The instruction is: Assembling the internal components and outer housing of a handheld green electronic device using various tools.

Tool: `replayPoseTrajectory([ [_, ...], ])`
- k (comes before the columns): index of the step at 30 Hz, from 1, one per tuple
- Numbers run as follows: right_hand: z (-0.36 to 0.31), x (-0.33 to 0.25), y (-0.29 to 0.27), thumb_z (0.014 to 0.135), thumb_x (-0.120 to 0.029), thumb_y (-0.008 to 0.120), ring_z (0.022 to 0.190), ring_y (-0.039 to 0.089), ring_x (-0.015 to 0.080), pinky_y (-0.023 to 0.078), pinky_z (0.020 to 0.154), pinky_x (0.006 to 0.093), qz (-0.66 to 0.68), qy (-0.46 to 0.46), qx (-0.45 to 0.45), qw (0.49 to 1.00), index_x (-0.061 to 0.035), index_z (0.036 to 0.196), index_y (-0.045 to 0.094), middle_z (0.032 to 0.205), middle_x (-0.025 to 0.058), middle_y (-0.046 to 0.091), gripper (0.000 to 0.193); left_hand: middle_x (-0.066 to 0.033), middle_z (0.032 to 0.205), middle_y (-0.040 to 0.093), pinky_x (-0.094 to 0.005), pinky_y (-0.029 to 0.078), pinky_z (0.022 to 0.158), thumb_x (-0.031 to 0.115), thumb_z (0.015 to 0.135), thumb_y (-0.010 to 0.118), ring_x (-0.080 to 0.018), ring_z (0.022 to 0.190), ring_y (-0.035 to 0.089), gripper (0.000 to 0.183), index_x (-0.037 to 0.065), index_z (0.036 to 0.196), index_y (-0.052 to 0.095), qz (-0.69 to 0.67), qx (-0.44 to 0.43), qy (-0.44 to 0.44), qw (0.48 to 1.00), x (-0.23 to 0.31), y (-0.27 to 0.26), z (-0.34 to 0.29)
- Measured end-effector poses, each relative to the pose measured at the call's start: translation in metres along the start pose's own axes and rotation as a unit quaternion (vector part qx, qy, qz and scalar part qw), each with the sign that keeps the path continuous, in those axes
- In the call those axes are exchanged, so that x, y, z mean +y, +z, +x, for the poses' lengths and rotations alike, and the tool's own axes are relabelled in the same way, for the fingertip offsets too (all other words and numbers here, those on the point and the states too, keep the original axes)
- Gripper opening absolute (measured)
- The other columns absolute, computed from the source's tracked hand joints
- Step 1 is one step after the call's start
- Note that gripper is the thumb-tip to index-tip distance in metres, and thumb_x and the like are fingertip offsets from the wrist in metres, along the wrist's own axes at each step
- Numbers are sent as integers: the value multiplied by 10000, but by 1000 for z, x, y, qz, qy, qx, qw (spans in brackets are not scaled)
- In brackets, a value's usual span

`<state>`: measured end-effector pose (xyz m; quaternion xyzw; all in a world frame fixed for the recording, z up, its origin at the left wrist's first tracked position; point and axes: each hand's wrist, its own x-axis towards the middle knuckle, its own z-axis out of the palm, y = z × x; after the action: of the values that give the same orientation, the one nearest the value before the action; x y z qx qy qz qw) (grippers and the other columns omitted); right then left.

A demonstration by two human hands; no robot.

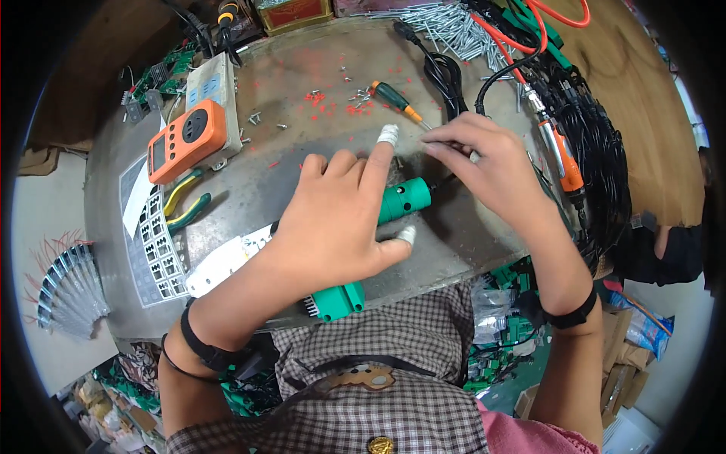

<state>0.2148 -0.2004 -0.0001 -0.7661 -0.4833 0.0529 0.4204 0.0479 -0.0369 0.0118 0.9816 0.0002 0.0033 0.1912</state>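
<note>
My left hand [336, 208] lies palm down over a green cylindrical housing [404, 200], its index finger and thumb stretched apart. White tape wraps both of those fingertips. My right hand [488, 155] is closed in a pinch beyond the housing's right end; whatever sits between its fingertips is too small to make out. The tip of a screwdriver [395, 100] with a green and orange handle lies close to those fingertips. Below my left wrist is another green plastic part [337, 301] with a row of pins. A white piece [227, 263] shows beside my left forearm.
An orange power meter [187, 141] leans on a power strip [213, 87] at left, near pliers [185, 200] and a label sheet [155, 253]. Loose screws [454, 30] heap at the back. Black cables [597, 151] and an orange electric screwdriver [566, 163] line the right edge.
</note>
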Motion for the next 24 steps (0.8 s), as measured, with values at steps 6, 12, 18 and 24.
replayPoseTrajectory([
  [6,31,14,14,797,-30,667,864,673,359,549,795,428,-87,-98,-238,962,-4,888,711,947,148,690,104,-163,989,617,-456,364,951,448,742,769,-330,999,560,1047,-96,1491,280,50,56,6,997,1,10,-3],
  [12,29,4,15,789,-46,701,821,680,325,551,732,406,-100,-66,-182,976,6,890,696,873,145,696,114,-190,979,623,-461,357,974,438,751,773,-337,998,571,1017,-102,1474,303,19,0,11,1000,1,4,1],
  [18,5,-50,-15,895,-136,742,682,635,91,524,580,247,239,313,-274,877,50,997,720,864,61,717,214,-200,969,628,-468,363,966,444,733,791,-341,976,591,1012,-109,1453,344,9,38,12,999,-3,8,-6],
  [24,-15,-58,-1,872,-120,736,758,712,140,571,690,282,113,229,-204,945,72,984,722,840,116,747,223,-193,918,645,-461,369,938,451,731,795,-336,938,616,978,-111,1420,387,29,40,25,998,-1,12,-3],
])
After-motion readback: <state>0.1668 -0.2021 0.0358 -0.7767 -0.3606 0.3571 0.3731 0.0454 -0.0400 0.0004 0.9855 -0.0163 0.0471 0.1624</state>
